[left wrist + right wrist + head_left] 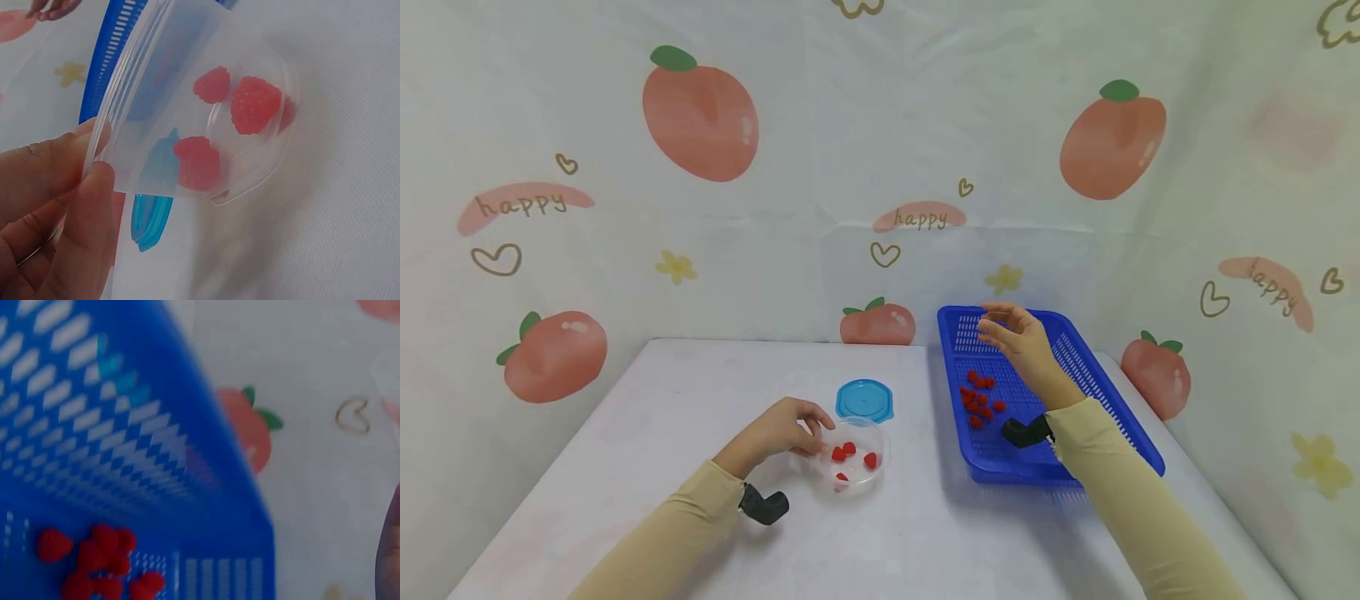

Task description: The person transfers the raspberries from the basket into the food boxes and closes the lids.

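The person's left grip pinches the rim of a clear tub holding raspberries on the bench, while the right grip, loosely parted and empty, hangs above a blue basket.

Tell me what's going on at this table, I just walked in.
A person's left hand grips the rim of a clear container with a few red raspberries in it. Their right hand is above a blue basket, with nothing visible in its fingers. More raspberries lie in the basket, and a light-blue lid lies behind the container, so it's uncovered.
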A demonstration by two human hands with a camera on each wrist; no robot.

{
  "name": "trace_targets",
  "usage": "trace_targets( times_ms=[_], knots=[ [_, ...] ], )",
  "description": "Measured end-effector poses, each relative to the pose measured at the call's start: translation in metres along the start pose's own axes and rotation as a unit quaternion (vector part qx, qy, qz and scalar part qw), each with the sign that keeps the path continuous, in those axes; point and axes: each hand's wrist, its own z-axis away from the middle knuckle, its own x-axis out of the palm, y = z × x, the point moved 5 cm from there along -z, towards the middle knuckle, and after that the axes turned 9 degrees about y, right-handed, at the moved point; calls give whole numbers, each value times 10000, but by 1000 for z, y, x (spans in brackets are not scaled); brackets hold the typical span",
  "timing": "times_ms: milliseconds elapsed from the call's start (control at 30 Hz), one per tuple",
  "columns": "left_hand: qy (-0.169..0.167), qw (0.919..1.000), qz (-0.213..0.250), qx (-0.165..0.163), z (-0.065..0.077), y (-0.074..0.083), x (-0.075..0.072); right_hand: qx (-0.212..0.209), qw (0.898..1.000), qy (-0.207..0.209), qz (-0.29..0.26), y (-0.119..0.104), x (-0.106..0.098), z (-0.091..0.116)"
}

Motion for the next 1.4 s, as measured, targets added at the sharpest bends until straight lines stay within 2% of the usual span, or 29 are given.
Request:
trace_targets(
  times_ms=[200, 300, 367, 467, 567, 733, 867, 967, 1167, 1400],
  knots=[
    [-28, 10000, 8, 55, 2, 2, 0, 251, 9994, 204, 103, 24, -29, -14],
    [-23, 10000, 32, 75, 3, 3, 0, 445, 9973, 182, 563, 38, -40, -18],
    [-19, 10000, 46, 80, 3, 3, -1, 576, 9927, 77, 1061, 47, -46, -20],
    [-21, 10000, 70, 54, 3, 3, -1, 824, 9807, -167, 1767, 62, -55, -22],
    [-18, 10000, 88, 23, 3, 3, -1, 1113, 9680, -516, 2191, 75, -61, -21],
    [-38, 9999, 101, 44, 3, 4, -1, 1659, 9439, -1143, 2618, 88, -66, -14],
    [-58, 9999, 99, 58, 3, 4, -2, 2142, 9241, -1418, 2830, 94, -67, -8],
    [-63, 9999, 99, 70, 3, 3, -2, 2451, 9121, -1474, 2936, 97, -66, -4],
    [-88, 9998, 151, 107, 3, 3, -2, 2603, 8900, -1601, 3384, 100, -66, -1],
    [-41, 9999, 153, 24, 3, 3, -1, 2710, 8756, -1625, 3653, 104, -64, 0]
  ],
)
